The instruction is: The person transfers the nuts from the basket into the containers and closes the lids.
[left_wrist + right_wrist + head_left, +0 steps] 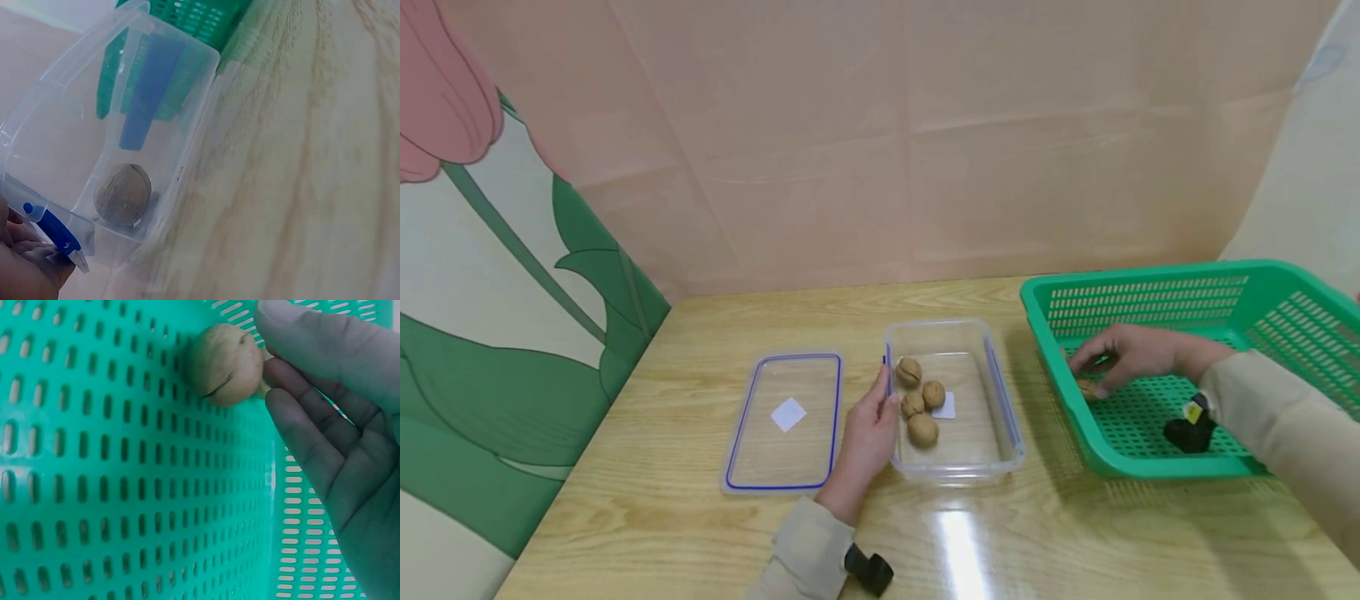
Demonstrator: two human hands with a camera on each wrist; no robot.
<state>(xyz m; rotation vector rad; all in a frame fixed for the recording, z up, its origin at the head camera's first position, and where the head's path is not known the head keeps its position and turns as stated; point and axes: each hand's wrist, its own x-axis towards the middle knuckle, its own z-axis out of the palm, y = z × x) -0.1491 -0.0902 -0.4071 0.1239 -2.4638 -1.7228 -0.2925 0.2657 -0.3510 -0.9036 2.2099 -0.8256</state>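
My left hand point(871, 425) lies along the left wall of a clear plastic box point(992, 350), fingers against its outside near a blue-edged clip point(56, 231). Inside the box, several walnuts point(922, 430) gather toward the left; one walnut point(123, 195) shows through the wall in the left wrist view. My right hand point(1131, 354) reaches down inside the green basket point(1150, 468) at its left side. Its thumb and fingertips are spread right at a walnut point(226, 365), with part of another walnut point(266, 355) behind them, mostly hidden.
A clear lid point(752, 425) with a blue seal and a white paper square point(788, 414) lies flat left of the box. A second white square point(945, 406) shows at the box's bottom. Behind the wooden table point(647, 517) hangs a beige sheet point(865, 167).
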